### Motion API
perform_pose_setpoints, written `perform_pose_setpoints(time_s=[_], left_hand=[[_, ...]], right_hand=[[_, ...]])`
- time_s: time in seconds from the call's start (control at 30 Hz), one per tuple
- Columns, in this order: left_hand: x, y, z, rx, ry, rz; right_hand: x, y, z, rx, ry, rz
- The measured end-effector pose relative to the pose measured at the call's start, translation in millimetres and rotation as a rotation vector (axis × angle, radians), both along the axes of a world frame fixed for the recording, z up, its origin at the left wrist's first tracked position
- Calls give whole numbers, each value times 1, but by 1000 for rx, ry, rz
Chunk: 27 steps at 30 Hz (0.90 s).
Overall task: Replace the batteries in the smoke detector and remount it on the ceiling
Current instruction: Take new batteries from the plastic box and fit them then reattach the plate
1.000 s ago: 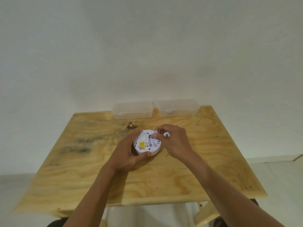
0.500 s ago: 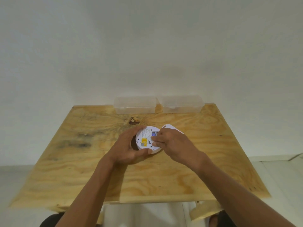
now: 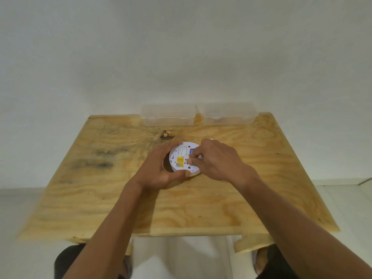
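Your right hand's (image 3: 217, 160) fingers (image 3: 191, 161) are pinched down into the open back of the smoke detector (image 3: 182, 160), pressing on something at the battery bay, where a bit of blue (image 3: 191, 152) shows; what exactly they pinch is hidden under them. Your left hand (image 3: 159, 170) is closed around the detector's left rim, thumb along the near edge, holding it back-up on the plywood bench (image 3: 100, 178) near the middle. The risk is in that press: push off-centre and the cell could seat crooked or pop out, and a reversed cell would leave the unit dead. If the left grip slackens, the smooth round body could skid across the bench. A white piece (image 3: 211, 139) peeks out behind your right hand, possibly the cover; a sweep of the wrist could knock it toward the two clear plastic boxes (image 3: 168, 115) at the far edge.
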<state>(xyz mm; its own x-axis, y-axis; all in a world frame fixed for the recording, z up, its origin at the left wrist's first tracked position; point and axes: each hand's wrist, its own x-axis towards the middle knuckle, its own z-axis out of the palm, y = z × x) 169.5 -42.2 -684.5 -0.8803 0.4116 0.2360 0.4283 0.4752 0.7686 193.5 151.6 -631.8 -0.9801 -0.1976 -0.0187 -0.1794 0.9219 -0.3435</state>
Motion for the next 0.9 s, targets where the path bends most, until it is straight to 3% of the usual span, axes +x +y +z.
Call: perform_pose_setpoints(time_s=[0.13,0.2,0.27,0.33,0.43,0.5,0.73,0.9], left_hand=[[7,6,5,-16,16,35],[14,10,14,-26,41,39],[16,13,19,-21,65,34],[17,12,15,-28,70,44],[14,9,6,-55,75,90],[14,9,5,-82,84,92],[11,8,-1,-130,73,111],[13,9,0,-124,83,120]], right_hand=[[2,-3,6,1,-37,-16],[3,2,8,-127,-77,-38],[2,9,9,-390,-89,-148],[1,16,9,-768,-143,-426],[2,26,9,-1347,-405,-792],[5,30,7,-1557,-488,-869],[12,23,0,-1802,-428,-760],[8,16,-4,-1616,-212,-730]])
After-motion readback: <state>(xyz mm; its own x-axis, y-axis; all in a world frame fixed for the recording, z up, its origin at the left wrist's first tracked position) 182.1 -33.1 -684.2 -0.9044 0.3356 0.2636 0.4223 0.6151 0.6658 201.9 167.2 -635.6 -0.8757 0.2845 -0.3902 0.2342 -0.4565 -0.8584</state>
